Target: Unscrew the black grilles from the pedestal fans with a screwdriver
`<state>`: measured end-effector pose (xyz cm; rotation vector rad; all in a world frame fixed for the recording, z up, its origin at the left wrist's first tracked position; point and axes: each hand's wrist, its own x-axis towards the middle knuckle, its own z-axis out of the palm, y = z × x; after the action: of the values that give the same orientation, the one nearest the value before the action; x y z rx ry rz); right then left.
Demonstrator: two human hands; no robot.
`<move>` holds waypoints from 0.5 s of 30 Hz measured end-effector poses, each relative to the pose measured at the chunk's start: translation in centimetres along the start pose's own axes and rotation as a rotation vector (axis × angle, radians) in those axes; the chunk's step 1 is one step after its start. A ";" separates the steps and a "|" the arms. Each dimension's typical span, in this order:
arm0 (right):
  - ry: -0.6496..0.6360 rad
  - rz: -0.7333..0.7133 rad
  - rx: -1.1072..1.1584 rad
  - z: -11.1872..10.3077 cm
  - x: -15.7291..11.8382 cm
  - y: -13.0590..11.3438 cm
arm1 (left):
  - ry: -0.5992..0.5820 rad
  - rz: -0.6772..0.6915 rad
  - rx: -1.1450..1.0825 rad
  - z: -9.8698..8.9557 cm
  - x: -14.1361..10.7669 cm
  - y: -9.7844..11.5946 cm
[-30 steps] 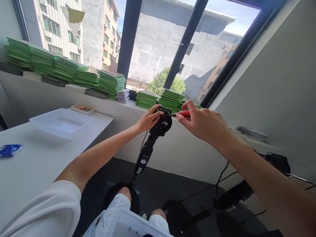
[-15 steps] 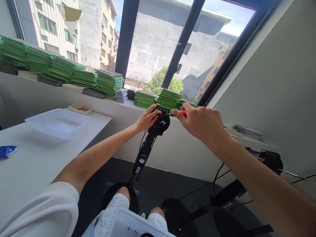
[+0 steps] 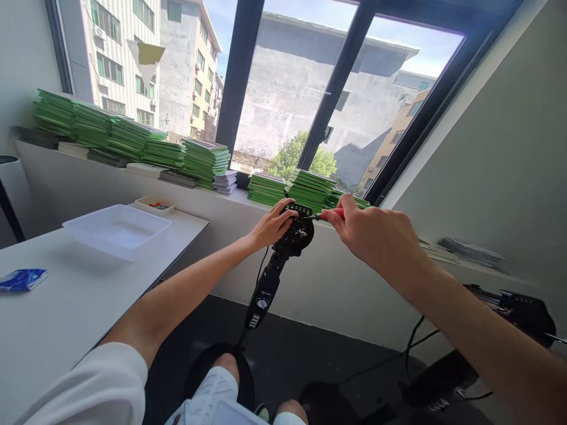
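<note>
A black pedestal fan without blades stands in front of me, its round head (image 3: 302, 241) bare and a control panel (image 3: 262, 303) on its post. My left hand (image 3: 270, 228) is closed on the head's upper left edge, thumb and fingers near the top. In my right hand (image 3: 376, 233), closed around the handle, is a screwdriver (image 3: 331, 214) with a red grip. Its shaft points left into the upper part of the fan head, close to my left fingertips. Whether the tip sits in a screw is too small to tell.
On the left, a white table (image 3: 39, 319) holds a clear plastic bin (image 3: 117, 230), a small tray (image 3: 155, 205) and a blue packet (image 3: 23, 280). Stacks of green booklets (image 3: 206, 162) line the windowsill. Another black fan (image 3: 527, 316) stands at right, with cables near the floor.
The camera view has shifted, so the scene sits farther right and slightly lower. Both hands keep their places at the fan head, the screwdriver still against it.
</note>
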<state>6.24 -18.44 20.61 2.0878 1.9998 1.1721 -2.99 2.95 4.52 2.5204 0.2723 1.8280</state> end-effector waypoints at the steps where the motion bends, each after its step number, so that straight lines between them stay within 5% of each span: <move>1: 0.023 0.026 -0.045 -0.1 0.1 -0.1 | 0.002 0.000 -0.002 0.0 0.0 0.0; 6: -0.084 -0.032 0.178 -0.2 0.5 -0.2 | 0.022 0.013 0.000 0.0 -0.1 -0.2; 12: 0.056 0.097 -0.009 0.6 0.0 -0.2 | 0.018 -0.008 -0.012 -0.1 -0.1 -0.2; 15: -0.013 0.038 0.145 0.6 0.0 -0.2 | 0.008 -0.008 -0.016 -0.2 -0.1 -0.1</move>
<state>6.41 -18.14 20.06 2.2021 2.1082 1.0452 -3.18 3.00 4.46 2.4987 0.2659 1.8298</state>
